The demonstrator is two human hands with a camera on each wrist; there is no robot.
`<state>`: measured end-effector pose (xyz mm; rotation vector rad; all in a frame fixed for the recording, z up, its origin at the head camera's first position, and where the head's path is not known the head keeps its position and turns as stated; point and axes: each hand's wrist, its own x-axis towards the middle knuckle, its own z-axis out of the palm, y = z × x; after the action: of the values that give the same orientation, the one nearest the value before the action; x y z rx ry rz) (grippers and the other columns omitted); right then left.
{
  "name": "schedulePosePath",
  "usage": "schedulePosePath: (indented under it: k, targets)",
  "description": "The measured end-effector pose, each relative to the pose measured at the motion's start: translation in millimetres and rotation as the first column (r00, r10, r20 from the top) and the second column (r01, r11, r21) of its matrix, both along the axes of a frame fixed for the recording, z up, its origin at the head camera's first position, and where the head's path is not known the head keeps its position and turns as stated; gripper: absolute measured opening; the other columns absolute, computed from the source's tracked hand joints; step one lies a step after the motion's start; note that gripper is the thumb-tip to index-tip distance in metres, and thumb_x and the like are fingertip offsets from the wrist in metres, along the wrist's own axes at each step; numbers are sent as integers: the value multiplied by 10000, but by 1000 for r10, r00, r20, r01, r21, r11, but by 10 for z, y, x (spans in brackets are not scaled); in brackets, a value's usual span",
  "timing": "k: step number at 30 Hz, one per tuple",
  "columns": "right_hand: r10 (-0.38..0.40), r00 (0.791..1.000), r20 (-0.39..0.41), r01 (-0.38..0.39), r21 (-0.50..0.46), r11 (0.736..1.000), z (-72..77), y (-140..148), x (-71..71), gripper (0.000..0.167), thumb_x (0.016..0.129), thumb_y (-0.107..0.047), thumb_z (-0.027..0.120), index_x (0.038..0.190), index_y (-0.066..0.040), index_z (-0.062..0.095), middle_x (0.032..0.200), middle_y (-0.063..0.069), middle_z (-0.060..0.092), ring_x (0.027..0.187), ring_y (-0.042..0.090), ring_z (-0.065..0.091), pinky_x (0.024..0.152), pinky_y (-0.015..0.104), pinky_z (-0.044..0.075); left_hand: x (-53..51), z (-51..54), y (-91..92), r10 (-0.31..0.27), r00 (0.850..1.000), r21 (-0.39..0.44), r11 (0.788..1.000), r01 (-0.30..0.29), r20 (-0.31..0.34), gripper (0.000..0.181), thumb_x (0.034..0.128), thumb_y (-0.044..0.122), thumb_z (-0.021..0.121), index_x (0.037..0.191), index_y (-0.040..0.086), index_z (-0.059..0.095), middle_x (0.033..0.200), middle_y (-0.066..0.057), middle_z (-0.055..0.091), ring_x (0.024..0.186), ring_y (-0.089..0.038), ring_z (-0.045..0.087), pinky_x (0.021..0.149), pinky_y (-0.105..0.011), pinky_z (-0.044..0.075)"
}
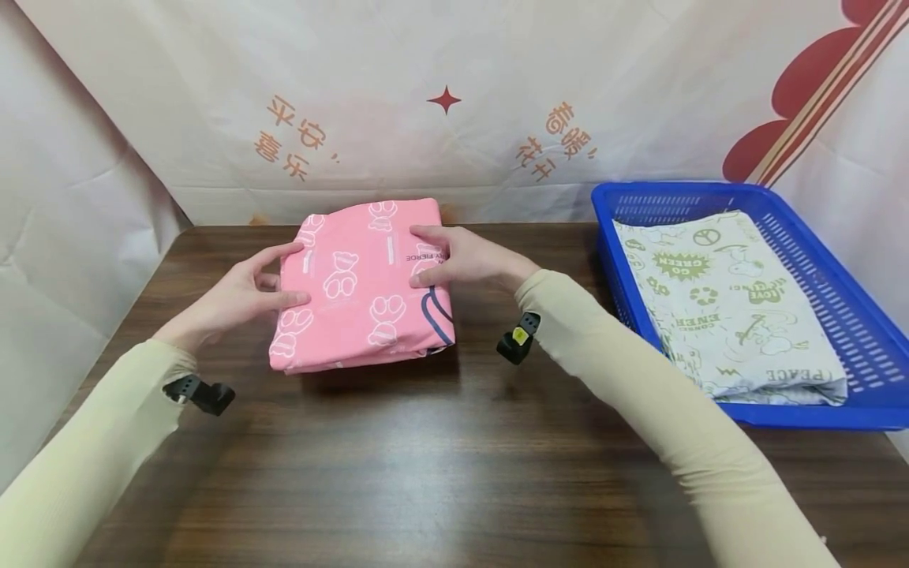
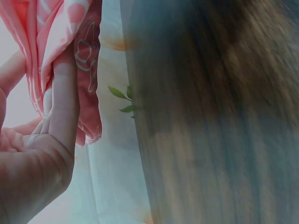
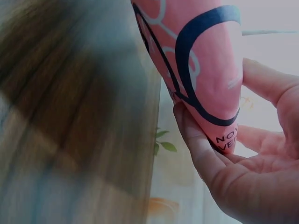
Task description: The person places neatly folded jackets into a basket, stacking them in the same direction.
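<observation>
A folded pink cloth (image 1: pixel 355 292) printed with white cartoon outlines is held up over the brown table, gripped at both sides. My left hand (image 1: pixel 237 296) pinches its left edge, thumb on the near side of the top face. In the left wrist view the fingers (image 2: pixel 65 98) reach under the cloth's folded layers (image 2: pixel 46 42). At the opposite edge, my right hand (image 1: pixel 465 256) grips the cloth with fingers and thumb. Dark blue curved print and lettering show on that end of the cloth (image 3: pixel 210 70) in the right wrist view.
A blue plastic basket (image 1: pixel 869 315) with perforated walls stands at the right of the table (image 1: pixel 426 473). In it lies a folded white cloth (image 1: pixel 738 308) with green cartoon print. A pale printed curtain (image 1: pixel 440 158) hangs behind the table.
</observation>
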<state>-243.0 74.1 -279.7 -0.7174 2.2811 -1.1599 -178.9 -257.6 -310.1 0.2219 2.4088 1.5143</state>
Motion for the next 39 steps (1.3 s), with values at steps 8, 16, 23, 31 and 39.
schedulePosePath:
  k: [8, 16, 23, 31, 39]
  targets:
    - [-18, 999, -33, 20, 62, 998, 90, 217, 32, 867, 821, -264, 772, 1531, -170, 283, 1354, 67, 492, 1127, 164, 459, 980, 336, 372, -32, 93, 194, -41, 999, -2, 999, 41, 11, 852, 877, 194, 737, 1546, 176, 212, 1167, -240, 562, 903, -197, 659, 761, -373, 558]
    - [-28, 999, -38, 29, 41, 999, 27, 448, 50, 856, 821, -245, 773, 1526, -163, 294, 1405, 109, 420, 1156, 217, 431, 946, 371, 394, -88, 128, 380, -97, 995, -43, 994, 97, 3, 867, 865, 239, 747, 1545, 181, 211, 1181, -212, 560, 957, -252, 651, 778, -383, 553]
    - [-20, 998, -57, 23, 58, 998, 38, 634, 44, 846, 837, -263, 752, 1530, -151, 279, 1416, 130, 430, 1201, 238, 431, 997, 422, 376, -157, 132, 548, -115, 993, -49, 992, 114, -13, 864, 856, 231, 758, 1537, 171, 229, 1166, -201, 556, 972, -264, 630, 779, -401, 553]
    - [-41, 997, -58, 45, 66, 997, 97, 801, 68, 839, 842, -247, 755, 1527, -153, 280, 1425, 114, 422, 1159, 244, 473, 963, 397, 407, -215, 157, 691, -142, 990, -19, 990, 142, -9, 851, 851, 189, 762, 1526, 160, 245, 1131, -210, 564, 963, -269, 626, 765, -408, 557]
    - [-98, 995, -25, 99, 54, 994, 170, 992, 112, 828, 838, -218, 762, 1519, -168, 294, 1341, 154, 480, 1111, 272, 506, 903, 371, 438, -305, 215, 882, -176, 983, -58, 983, 173, -47, 812, 837, 229, 776, 1494, 182, 301, 1072, -167, 618, 915, -259, 641, 810, -449, 515]
